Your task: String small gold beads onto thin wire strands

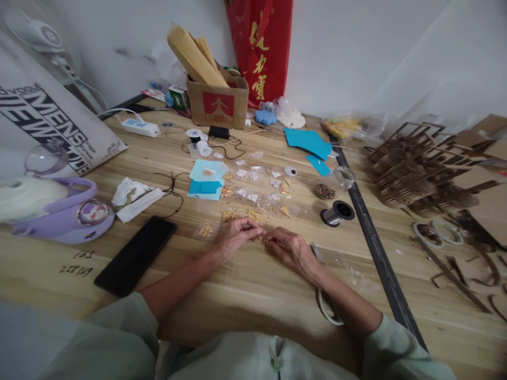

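Observation:
My left hand (237,232) and my right hand (287,247) rest close together on the wooden table (257,290), fingertips nearly touching. Both pinch a tiny gold piece between them, too small to name. Just beyond my fingers lie several small clear bags of gold and silver beads (253,198). A spool of thin wire (337,212) lies on its side to the right of the bags. A bangle circles my right wrist (325,309).
A black phone (135,255) lies at the left, beside a purple and white appliance (59,211). A cardboard box (217,100), red bag (259,47) and power strip (140,126) stand at the back. Laser-cut wooden parts (420,169) pile at the right past a dark strip (376,248).

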The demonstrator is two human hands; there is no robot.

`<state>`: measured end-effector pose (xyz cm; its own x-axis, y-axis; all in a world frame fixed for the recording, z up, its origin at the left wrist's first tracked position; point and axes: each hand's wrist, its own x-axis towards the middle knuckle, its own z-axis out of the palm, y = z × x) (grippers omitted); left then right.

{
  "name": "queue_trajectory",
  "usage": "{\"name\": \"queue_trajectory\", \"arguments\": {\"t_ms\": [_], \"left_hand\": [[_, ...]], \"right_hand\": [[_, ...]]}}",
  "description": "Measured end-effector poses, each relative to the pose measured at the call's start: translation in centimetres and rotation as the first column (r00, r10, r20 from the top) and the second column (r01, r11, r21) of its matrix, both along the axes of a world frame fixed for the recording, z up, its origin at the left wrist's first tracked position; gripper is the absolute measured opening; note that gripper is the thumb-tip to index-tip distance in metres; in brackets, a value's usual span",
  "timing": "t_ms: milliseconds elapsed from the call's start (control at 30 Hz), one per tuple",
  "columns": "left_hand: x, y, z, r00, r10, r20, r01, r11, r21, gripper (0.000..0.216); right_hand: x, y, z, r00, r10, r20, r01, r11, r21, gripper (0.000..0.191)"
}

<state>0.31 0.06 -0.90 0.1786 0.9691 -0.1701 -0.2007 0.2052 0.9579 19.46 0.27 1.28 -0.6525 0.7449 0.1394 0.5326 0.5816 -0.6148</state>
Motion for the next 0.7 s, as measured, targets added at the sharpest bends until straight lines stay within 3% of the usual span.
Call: {"name": "queue_trajectory", "arguments": {"t_ms": [433, 700], "left_hand": [[-0.08, 0.08, 0.10, 0.999, -0.015, -0.045, 0.015, 1.000, 0.011, 0.018], [0.07, 0.47, -0.27, 0.988, -0.016, -0.156, 0.026, 0.998, 0.063, 0.014]], "right_hand": [[0.37, 0.00, -0.21, 0.998, -0.064, 0.010, 0.065, 0.998, -0.013, 0.009], [0.37, 0.19, -0.14, 0.994, -0.067, 0.089, 0.058, 0.994, 0.091, 0.010]]}}
